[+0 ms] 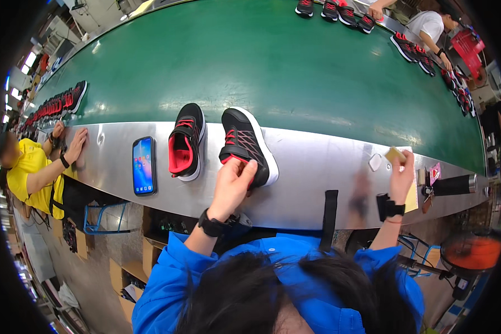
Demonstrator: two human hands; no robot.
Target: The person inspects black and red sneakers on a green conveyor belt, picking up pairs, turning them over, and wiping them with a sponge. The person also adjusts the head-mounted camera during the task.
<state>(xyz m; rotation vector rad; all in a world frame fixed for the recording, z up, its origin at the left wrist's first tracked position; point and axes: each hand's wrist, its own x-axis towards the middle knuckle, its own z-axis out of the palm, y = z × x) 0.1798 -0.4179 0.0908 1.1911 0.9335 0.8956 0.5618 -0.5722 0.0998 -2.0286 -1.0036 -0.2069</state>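
My left hand (232,186) is closed on the heel collar of a black sneaker (244,136) with red laces and a white sole. The sneaker is tilted on its side, toe pointing away from me, on the metal ledge. To its left stands a second black sneaker (188,136), upright, its red lining showing. Over on the right, my right hand (401,179) pinches a small yellowish-tan block (396,155), whose exact kind I cannot make out. Beneath that hand lies a pad of paper (411,196). A small white flat piece (375,162) lies just left of the hand.
A smartphone (144,167), screen lit, lies left of the sneakers. Beyond the metal ledge (306,167) runs a green conveyor belt (234,55). More sneakers (53,106) line the far left. Co-workers in yellow (36,170) and white (426,26) work along the belt.
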